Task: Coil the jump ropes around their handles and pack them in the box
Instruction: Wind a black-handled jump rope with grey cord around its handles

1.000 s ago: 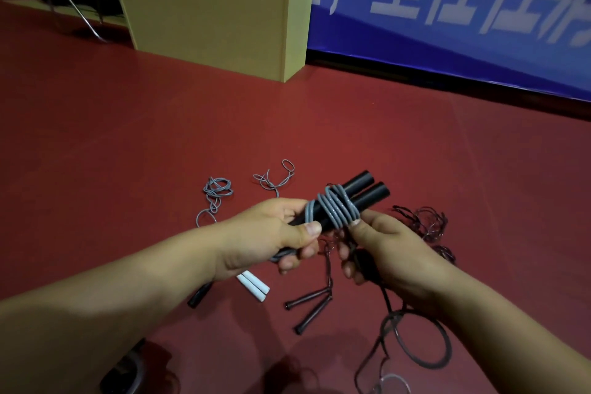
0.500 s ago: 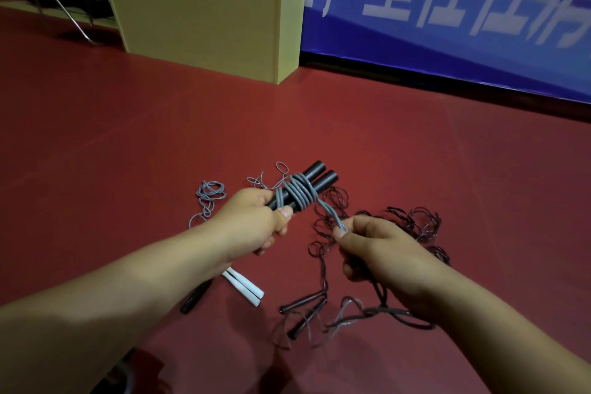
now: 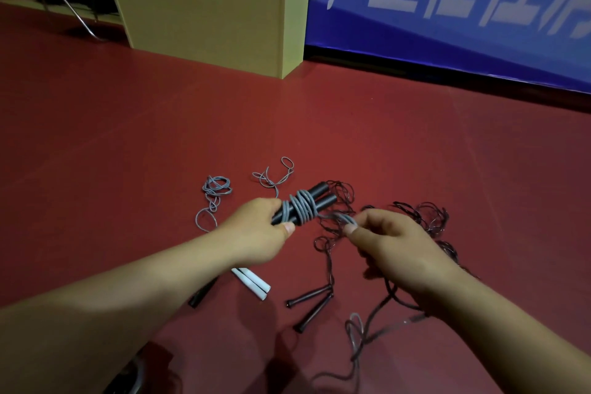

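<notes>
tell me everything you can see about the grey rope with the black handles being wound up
The grey jump rope has two matte black cylindrical handles held side by side, tilted up to the right above the red floor. Several turns of grey cord bind their middle. The left hand grips the lower handle ends; the right hand pinches the cord's free end.

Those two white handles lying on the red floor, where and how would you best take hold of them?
Probably around the middle of the white handles, from above, fingers spanning both: they lie flat, side by side and touching, so one pinch across their width lifts the pair.
</notes>
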